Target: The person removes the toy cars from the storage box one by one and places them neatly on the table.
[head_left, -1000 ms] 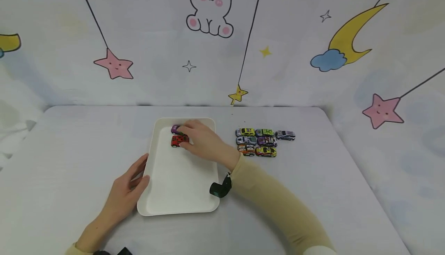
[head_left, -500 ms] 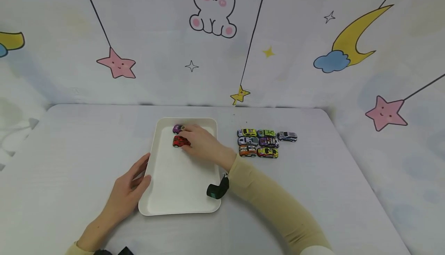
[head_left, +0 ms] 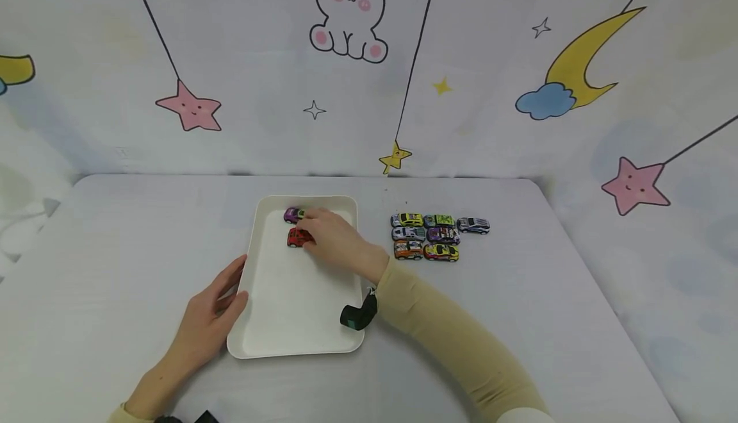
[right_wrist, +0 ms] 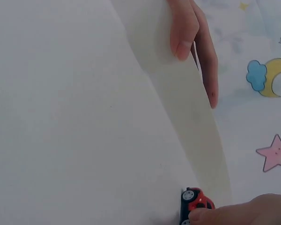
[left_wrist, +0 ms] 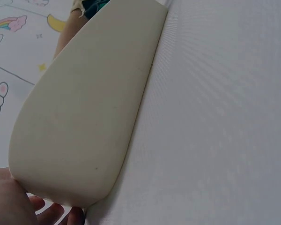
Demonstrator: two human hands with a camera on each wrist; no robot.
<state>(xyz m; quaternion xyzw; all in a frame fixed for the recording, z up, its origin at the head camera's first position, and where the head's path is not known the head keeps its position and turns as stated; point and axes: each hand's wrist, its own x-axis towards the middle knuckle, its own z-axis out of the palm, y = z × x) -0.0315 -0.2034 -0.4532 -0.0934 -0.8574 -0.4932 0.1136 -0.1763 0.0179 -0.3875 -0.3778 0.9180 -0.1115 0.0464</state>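
My right hand (head_left: 331,237) reaches into the upper part of the white tray (head_left: 294,307). Its thumb and fingers pinch a red toy car (head_left: 296,238) by its right end; the right wrist view shows the same red and black car (right_wrist: 196,201) low on the tray, beneath the thumb. Just behind it sits a purple and green toy car (head_left: 293,215), partly covered by the fingers. At the tray's left edge my left hand (head_left: 207,320) grips the rim, thumb over the edge and fingers along the outer wall. The left wrist view shows this wall (left_wrist: 79,112) and the fingertips below.
Right of the tray, several toy cars stand close together in rows, among them an orange one (head_left: 408,250) and a yellow one (head_left: 441,252). A silver car (head_left: 473,225) stands at the group's right end. A printed cloth (head_left: 254,90) hangs behind the table.
My right hand has drawn the red car slightly right and nearer, opening a gap to the purple car, more of which now shows. My left hand stays at the tray's edge.
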